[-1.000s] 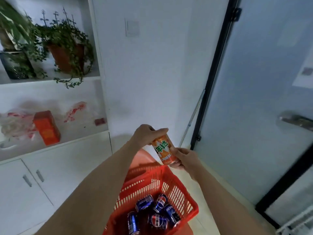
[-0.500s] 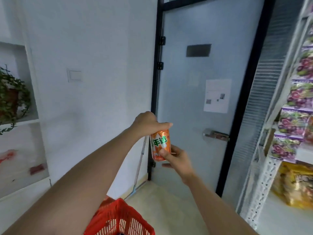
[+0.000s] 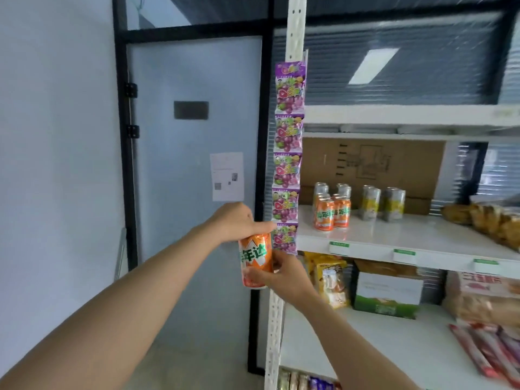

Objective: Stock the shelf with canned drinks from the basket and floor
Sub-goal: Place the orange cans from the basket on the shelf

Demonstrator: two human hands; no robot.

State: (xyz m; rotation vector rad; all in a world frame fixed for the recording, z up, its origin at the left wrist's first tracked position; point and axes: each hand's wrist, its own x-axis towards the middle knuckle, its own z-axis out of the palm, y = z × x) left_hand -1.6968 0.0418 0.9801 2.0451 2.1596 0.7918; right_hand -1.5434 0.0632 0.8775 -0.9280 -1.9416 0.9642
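Observation:
An orange drink can point(image 3: 255, 260) with green lettering is held upright in front of me, left of the shelf's white upright post point(image 3: 277, 313). My left hand point(image 3: 237, 222) grips its top from above. My right hand point(image 3: 281, 273) holds its lower part from the right. On the middle shelf board point(image 3: 394, 235) stand several orange cans point(image 3: 332, 213) at the left and yellow-labelled cans point(image 3: 382, 204) beside them. The basket is out of view.
A strip of purple candy packets point(image 3: 288, 153) hangs down the post. A cardboard box point(image 3: 371, 167) stands behind the cans, bread bags point(image 3: 489, 220) at the right. Snack packs and boxes fill the lower shelf. A glass door point(image 3: 194, 164) is at the left.
The view has swung right and up from the red basket to the shelf. Both hands kept hold of the orange can and carried it up toward the shelf.

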